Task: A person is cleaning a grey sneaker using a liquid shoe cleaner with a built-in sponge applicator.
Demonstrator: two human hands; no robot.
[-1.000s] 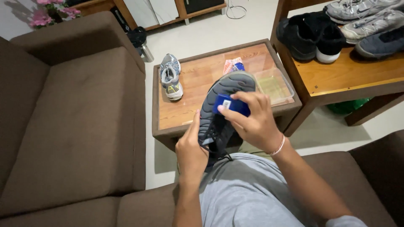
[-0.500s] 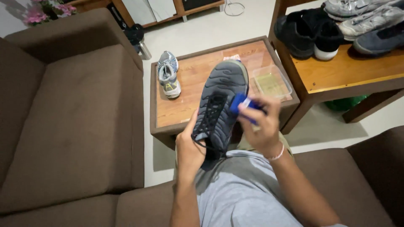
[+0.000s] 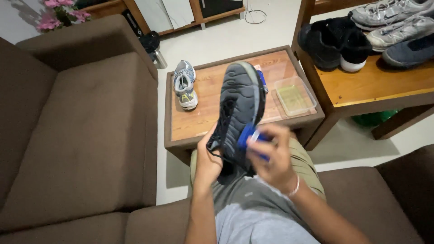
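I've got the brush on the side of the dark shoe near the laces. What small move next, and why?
Probably stroke the blue brush toward the toe: the right hand has it against the dark shoe low by the laces, the left hand steadies the heel end, and the upper length lies ahead.

A small wooden table [image 3: 203, 119] stood between a brown sofa [image 3: 77, 131] and a wooden shelf [image 3: 375, 86]. On the table sat a grey and white sneaker [image 3: 185, 84] and a clear plastic container [image 3: 294, 95] (shallow, its contents greenish). The shelf held black shoes [image 3: 332, 43] and grey sneakers [image 3: 393, 20]. Pink flowers [image 3: 61, 13] showed behind the sofa.
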